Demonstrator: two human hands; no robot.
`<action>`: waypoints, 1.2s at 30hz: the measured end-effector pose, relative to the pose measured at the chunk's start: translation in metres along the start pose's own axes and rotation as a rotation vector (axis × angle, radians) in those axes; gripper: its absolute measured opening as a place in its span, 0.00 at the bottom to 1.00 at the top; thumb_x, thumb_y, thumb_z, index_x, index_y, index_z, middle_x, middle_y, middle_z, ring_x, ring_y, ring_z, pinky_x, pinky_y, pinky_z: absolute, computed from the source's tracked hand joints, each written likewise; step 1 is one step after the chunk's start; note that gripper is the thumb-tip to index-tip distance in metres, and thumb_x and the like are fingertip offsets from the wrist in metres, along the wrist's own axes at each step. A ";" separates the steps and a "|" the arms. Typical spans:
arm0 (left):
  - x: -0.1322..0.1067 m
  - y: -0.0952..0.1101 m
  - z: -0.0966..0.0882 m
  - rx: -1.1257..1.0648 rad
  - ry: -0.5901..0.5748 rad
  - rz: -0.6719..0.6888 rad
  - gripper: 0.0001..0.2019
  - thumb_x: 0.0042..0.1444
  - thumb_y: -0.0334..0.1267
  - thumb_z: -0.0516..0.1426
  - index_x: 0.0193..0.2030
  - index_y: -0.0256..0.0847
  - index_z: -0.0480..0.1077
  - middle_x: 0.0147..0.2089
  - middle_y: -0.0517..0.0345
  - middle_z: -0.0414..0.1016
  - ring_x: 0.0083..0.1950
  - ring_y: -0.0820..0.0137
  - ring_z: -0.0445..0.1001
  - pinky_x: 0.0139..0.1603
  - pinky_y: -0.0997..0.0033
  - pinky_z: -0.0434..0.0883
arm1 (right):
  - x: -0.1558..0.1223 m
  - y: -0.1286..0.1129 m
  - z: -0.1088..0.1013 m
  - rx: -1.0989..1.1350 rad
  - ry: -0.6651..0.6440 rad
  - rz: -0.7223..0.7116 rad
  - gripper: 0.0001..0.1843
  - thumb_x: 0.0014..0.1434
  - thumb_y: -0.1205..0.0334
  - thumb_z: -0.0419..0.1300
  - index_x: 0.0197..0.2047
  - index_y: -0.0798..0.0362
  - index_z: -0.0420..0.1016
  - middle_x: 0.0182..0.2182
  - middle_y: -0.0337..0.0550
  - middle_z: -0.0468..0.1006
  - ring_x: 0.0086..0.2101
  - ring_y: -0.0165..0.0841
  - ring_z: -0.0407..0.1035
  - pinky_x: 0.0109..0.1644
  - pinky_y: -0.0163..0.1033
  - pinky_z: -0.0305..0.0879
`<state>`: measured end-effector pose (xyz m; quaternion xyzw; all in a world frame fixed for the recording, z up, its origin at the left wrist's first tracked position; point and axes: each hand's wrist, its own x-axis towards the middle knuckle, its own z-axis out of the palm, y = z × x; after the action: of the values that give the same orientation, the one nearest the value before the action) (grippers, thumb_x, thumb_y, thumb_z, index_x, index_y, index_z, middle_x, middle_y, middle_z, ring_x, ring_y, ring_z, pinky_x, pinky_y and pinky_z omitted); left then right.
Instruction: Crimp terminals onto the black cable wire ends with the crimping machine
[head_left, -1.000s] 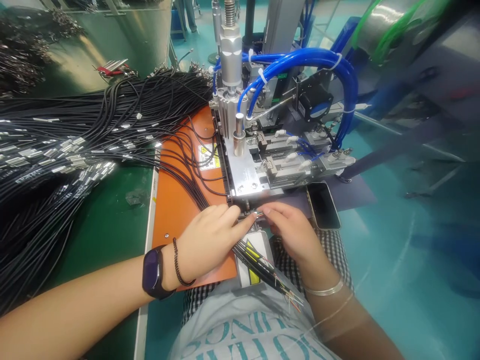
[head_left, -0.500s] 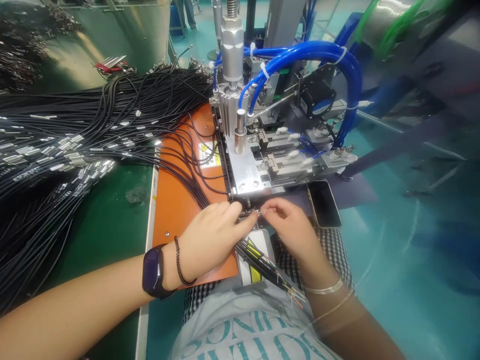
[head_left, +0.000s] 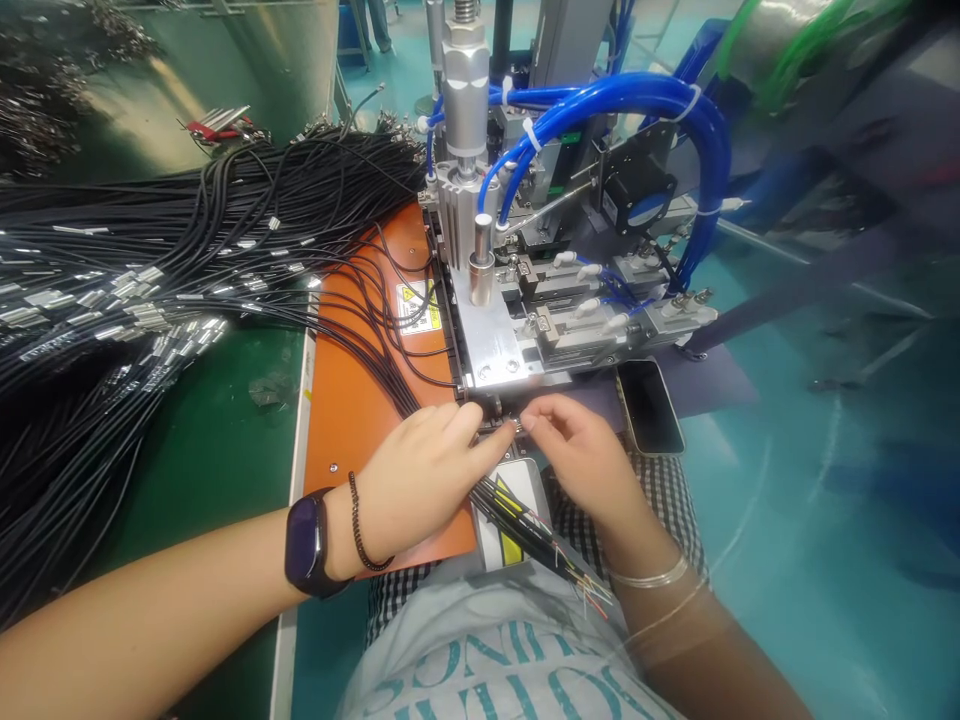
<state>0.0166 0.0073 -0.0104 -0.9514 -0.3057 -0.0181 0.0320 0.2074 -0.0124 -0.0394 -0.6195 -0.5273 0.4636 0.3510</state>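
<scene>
My left hand [head_left: 427, 470] is closed over a bundle of black cables [head_left: 517, 520], its palm down. Stripped ends with thin coloured wires fan out below it, toward my lap. The left thumb reaches right to a small metallic connector [head_left: 517, 426] at the front of the machine. Thumb and forefinger of my right hand [head_left: 574, 440] pinch that connector from the other side. Its finer shape is too small to make out. Just above both hands is the silver press block [head_left: 487, 340] of the machine.
A large heap of black cables [head_left: 150, 230] with shiny metal ends covers the green table [head_left: 232, 400] at left. Several cables cross the orange plate [head_left: 352, 400]. Blue air hoses [head_left: 615, 100] arch over the machine. A phone [head_left: 649, 405] lies right of my right hand.
The view has shifted very slightly. Both hands keep the same places and grips, and the cable bundle stays where it was.
</scene>
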 end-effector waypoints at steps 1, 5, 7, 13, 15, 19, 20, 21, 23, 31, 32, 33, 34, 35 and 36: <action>0.000 0.000 0.000 -0.004 0.002 -0.001 0.24 0.55 0.23 0.49 0.58 0.43 0.59 0.34 0.56 0.61 0.32 0.67 0.62 0.29 0.67 0.63 | 0.000 0.000 -0.001 -0.009 -0.011 -0.010 0.09 0.60 0.57 0.54 0.32 0.52 0.70 0.27 0.37 0.69 0.28 0.29 0.62 0.31 0.33 0.57; 0.000 -0.001 0.000 -0.011 -0.002 -0.008 0.24 0.55 0.23 0.49 0.58 0.43 0.59 0.34 0.57 0.60 0.32 0.67 0.61 0.29 0.67 0.62 | 0.000 0.000 -0.003 -0.086 -0.027 -0.070 0.08 0.62 0.59 0.52 0.33 0.51 0.68 0.28 0.35 0.69 0.30 0.29 0.62 0.34 0.33 0.58; 0.001 -0.001 0.001 -0.012 -0.005 -0.008 0.24 0.55 0.23 0.49 0.59 0.43 0.59 0.34 0.57 0.60 0.32 0.67 0.61 0.29 0.67 0.61 | 0.000 -0.001 -0.004 -0.115 -0.022 -0.069 0.08 0.62 0.59 0.52 0.32 0.51 0.68 0.27 0.34 0.68 0.29 0.28 0.62 0.33 0.33 0.57; 0.002 0.001 0.000 0.001 -0.012 -0.010 0.26 0.54 0.22 0.49 0.59 0.43 0.58 0.34 0.57 0.59 0.32 0.67 0.60 0.29 0.67 0.60 | 0.003 -0.001 -0.006 -0.069 -0.055 0.036 0.07 0.59 0.59 0.54 0.32 0.51 0.69 0.26 0.34 0.67 0.28 0.28 0.60 0.31 0.33 0.56; 0.002 0.001 -0.001 0.009 -0.025 -0.018 0.25 0.54 0.23 0.50 0.59 0.44 0.58 0.35 0.57 0.59 0.32 0.67 0.60 0.30 0.67 0.60 | 0.004 0.000 -0.007 -0.037 -0.074 0.061 0.08 0.59 0.58 0.55 0.32 0.52 0.69 0.27 0.35 0.68 0.29 0.28 0.61 0.32 0.33 0.57; 0.001 0.001 -0.002 0.014 -0.037 -0.028 0.24 0.55 0.24 0.50 0.59 0.45 0.58 0.35 0.57 0.58 0.33 0.67 0.60 0.30 0.67 0.60 | 0.003 0.002 -0.011 -0.027 -0.113 0.056 0.08 0.58 0.56 0.56 0.33 0.51 0.70 0.27 0.35 0.69 0.29 0.29 0.62 0.33 0.34 0.57; 0.001 0.001 -0.002 0.014 -0.038 -0.031 0.24 0.55 0.24 0.50 0.59 0.46 0.58 0.34 0.57 0.58 0.33 0.67 0.60 0.29 0.67 0.59 | 0.002 0.003 -0.012 -0.048 -0.112 0.045 0.08 0.58 0.56 0.57 0.34 0.51 0.71 0.27 0.35 0.68 0.29 0.29 0.62 0.32 0.34 0.57; 0.001 0.001 -0.002 0.015 -0.040 -0.032 0.24 0.55 0.24 0.49 0.58 0.46 0.58 0.34 0.57 0.58 0.33 0.67 0.60 0.29 0.67 0.59 | 0.002 0.003 -0.013 -0.077 -0.105 0.031 0.08 0.58 0.56 0.57 0.34 0.51 0.71 0.25 0.34 0.67 0.29 0.28 0.62 0.32 0.34 0.56; 0.001 0.002 -0.001 0.017 -0.043 -0.034 0.25 0.55 0.24 0.49 0.59 0.46 0.58 0.34 0.57 0.57 0.32 0.67 0.60 0.29 0.67 0.59 | 0.000 0.002 -0.014 -0.126 -0.073 -0.002 0.06 0.58 0.57 0.58 0.33 0.50 0.71 0.24 0.33 0.66 0.28 0.28 0.61 0.32 0.34 0.56; 0.001 0.002 -0.002 0.001 -0.071 -0.034 0.26 0.55 0.23 0.48 0.60 0.47 0.56 0.35 0.57 0.57 0.33 0.67 0.59 0.30 0.67 0.59 | 0.000 -0.002 -0.008 -0.070 -0.037 0.019 0.06 0.57 0.60 0.56 0.31 0.51 0.69 0.24 0.33 0.66 0.27 0.27 0.60 0.30 0.33 0.56; 0.001 0.002 -0.002 0.000 -0.073 -0.036 0.26 0.55 0.23 0.48 0.60 0.47 0.56 0.35 0.57 0.58 0.33 0.67 0.59 0.30 0.67 0.60 | 0.000 -0.002 -0.008 -0.054 -0.044 0.035 0.06 0.57 0.60 0.56 0.31 0.51 0.69 0.24 0.33 0.66 0.27 0.27 0.60 0.31 0.33 0.56; 0.001 0.002 -0.002 -0.004 -0.076 -0.036 0.25 0.56 0.24 0.48 0.60 0.47 0.56 0.36 0.56 0.58 0.33 0.66 0.60 0.30 0.67 0.60 | 0.001 -0.002 -0.008 -0.036 -0.054 0.050 0.06 0.57 0.60 0.56 0.31 0.52 0.69 0.25 0.34 0.67 0.27 0.28 0.61 0.32 0.33 0.57; 0.001 0.002 -0.002 -0.009 -0.079 -0.037 0.25 0.56 0.24 0.48 0.60 0.47 0.56 0.36 0.56 0.58 0.33 0.66 0.60 0.31 0.67 0.61 | 0.002 -0.002 -0.008 -0.015 -0.066 0.064 0.06 0.56 0.59 0.56 0.31 0.52 0.69 0.25 0.34 0.68 0.28 0.28 0.62 0.33 0.33 0.58; 0.001 0.003 -0.003 -0.015 -0.083 -0.039 0.25 0.57 0.25 0.48 0.60 0.47 0.56 0.36 0.56 0.58 0.34 0.66 0.60 0.31 0.66 0.61 | 0.003 -0.002 -0.009 0.007 -0.075 0.077 0.06 0.56 0.59 0.56 0.32 0.52 0.70 0.26 0.35 0.68 0.29 0.29 0.63 0.34 0.34 0.59; 0.001 0.003 -0.003 -0.020 -0.088 -0.044 0.25 0.57 0.25 0.48 0.60 0.48 0.56 0.36 0.56 0.58 0.34 0.66 0.60 0.31 0.66 0.61 | 0.004 -0.003 -0.009 0.025 -0.083 0.087 0.07 0.57 0.58 0.56 0.32 0.53 0.70 0.26 0.35 0.69 0.29 0.29 0.63 0.34 0.34 0.59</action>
<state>0.0192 0.0051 -0.0075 -0.9447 -0.3273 0.0200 0.0085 0.2152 -0.0070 -0.0350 -0.6177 -0.5082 0.5101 0.3162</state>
